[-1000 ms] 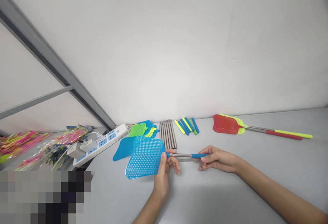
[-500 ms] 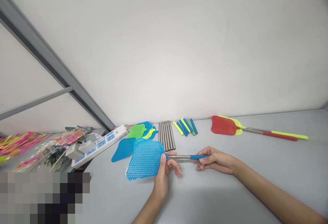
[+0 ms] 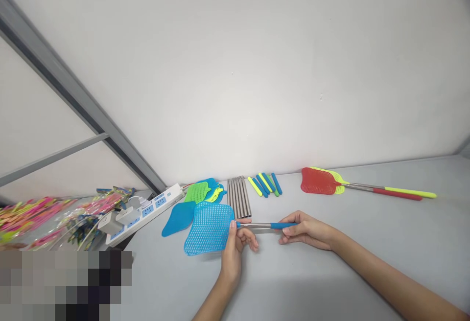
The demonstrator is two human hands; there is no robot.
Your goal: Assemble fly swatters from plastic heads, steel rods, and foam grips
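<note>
A blue fly swatter point(image 3: 209, 227) with a perforated head, a metal rod and a blue handle sleeve is held level above the table. My left hand point(image 3: 235, 247) pinches it where the head meets the rod, thumb on top and the other fingers curled below. Around the blue sleeve, at the handle end, my right hand point(image 3: 306, 230) is closed; its palm hides the sleeve's tip. Behind the swatter lie several metal rods point(image 3: 239, 197) side by side, and several loose blue, yellow and green handle sleeves point(image 3: 265, 184).
Loose swatter heads point(image 3: 197, 193) in blue, green and yellow lie at the left. Beside them is a power strip point(image 3: 147, 212) with plugs. Bagged colourful items point(image 3: 40, 213) sit far left. A red swatter point(image 3: 319, 181) overlaps a yellow swatter point(image 3: 411, 192) on the right.
Both hands keep the same hold on the blue swatter, its head tilting slightly. The camera view has shifted a little; nothing was let go or picked up.
</note>
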